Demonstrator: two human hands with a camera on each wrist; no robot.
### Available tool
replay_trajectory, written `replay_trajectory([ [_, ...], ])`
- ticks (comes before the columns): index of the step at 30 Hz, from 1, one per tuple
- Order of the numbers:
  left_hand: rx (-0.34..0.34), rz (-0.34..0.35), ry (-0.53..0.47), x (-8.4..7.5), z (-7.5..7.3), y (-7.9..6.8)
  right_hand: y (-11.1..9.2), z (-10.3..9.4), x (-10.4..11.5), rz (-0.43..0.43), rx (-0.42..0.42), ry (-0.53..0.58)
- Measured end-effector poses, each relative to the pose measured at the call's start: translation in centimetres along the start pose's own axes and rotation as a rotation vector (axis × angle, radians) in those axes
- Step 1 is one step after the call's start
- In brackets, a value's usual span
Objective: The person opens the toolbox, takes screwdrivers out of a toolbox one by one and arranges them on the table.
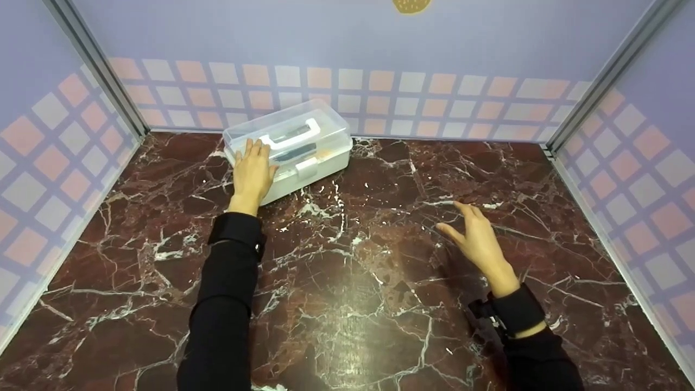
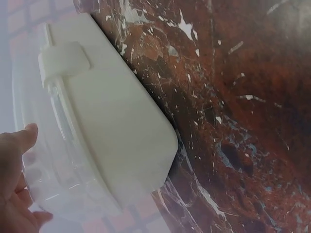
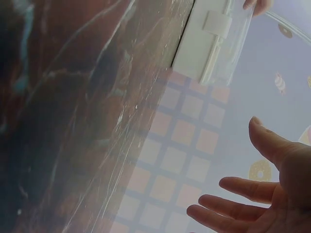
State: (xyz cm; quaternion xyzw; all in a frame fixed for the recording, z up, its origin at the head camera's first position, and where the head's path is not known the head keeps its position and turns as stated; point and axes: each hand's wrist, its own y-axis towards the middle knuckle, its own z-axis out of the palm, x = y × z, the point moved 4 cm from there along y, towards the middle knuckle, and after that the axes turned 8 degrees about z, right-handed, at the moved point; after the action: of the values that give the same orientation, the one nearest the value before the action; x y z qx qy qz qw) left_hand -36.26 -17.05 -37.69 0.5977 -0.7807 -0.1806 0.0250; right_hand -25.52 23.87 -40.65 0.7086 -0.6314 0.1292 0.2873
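Observation:
A storage box (image 1: 320,172) with a white base, a clear lid (image 1: 331,117) and a white carry handle (image 1: 312,128) stands at the back left of the table, turned at an angle. Its front latch (image 2: 65,63) appears closed over the rim in the left wrist view. My left hand (image 1: 252,172) rests at the lid's near left corner, fingers stretched over the top. Through the lid a dark item (image 1: 296,152) shows; its kind is unclear. Well to the right of the box, my right hand (image 1: 480,241) hovers above the table with fingers extended, holding nothing.
The table (image 1: 380,326) is dark red marble with white veins and a glossy reflection. A back wall (image 1: 488,43) with pink and white squares rises just behind the box. Side panels (image 1: 32,146) bound the table at left and right.

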Motion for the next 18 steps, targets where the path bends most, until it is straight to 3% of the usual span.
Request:
replay_trajectory([
  [11, -0.124, 0.143, -0.028, -1.0, -0.6, 0.4, 0.9, 0.9, 1.9, -0.027, -0.012, 0.032],
  [18, -0.102, 0.222, -0.029, -2.3, -0.9, -0.4, 2.1, 1.5, 3.5, -0.038, -0.010, 0.115],
])
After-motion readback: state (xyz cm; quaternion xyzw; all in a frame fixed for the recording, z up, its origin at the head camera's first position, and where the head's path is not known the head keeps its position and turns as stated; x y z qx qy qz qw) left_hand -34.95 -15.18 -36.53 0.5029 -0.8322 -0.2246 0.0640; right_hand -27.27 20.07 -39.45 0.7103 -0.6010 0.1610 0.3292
